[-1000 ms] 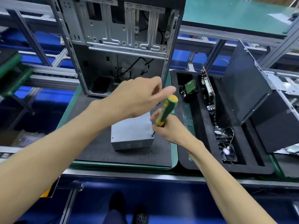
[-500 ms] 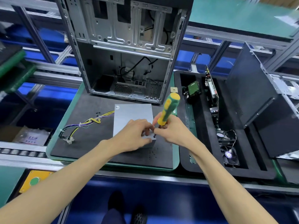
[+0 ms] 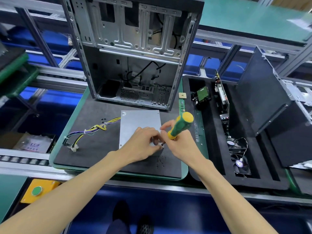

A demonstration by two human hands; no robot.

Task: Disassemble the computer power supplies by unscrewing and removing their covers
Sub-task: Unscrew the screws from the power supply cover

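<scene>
At the far edge of the dark foam mat (image 3: 94,154) on the counter stands an open, stripped computer case (image 3: 133,53), its bare metal interior facing the person. To the right of the mat lies a black foam tray (image 3: 263,181) with slots holding a green circuit board (image 3: 203,95), an upright card (image 3: 222,93) and 2 small fans (image 3: 239,159); a dark case panel (image 3: 270,115) leans over the tray's right side. Just in front of the case, near the middle of the mat, lies the grey power supply (image 3: 138,122), flat and with its cover on. A bundle of yellow, black and purple wires (image 3: 87,132) runs from its left side across the mat toward the left edge. The left hand (image 3: 143,146) rests on the near right part of the power supply, its fingers curled close around something small at the near right corner; what they pinch cannot be told. The right hand (image 3: 179,146) grips a green and yellow screwdriver (image 3: 179,125), fingers clamped round the lower handle, the handle tilted up to the right and the dark tip down at that same corner, touching or almost touching the left fingertips. A few small black screws (image 3: 103,119) lie on the mat left of the power supply, near the wires. Below the counter's near left corner sits a yellow box with a green button (image 3: 36,190).
</scene>
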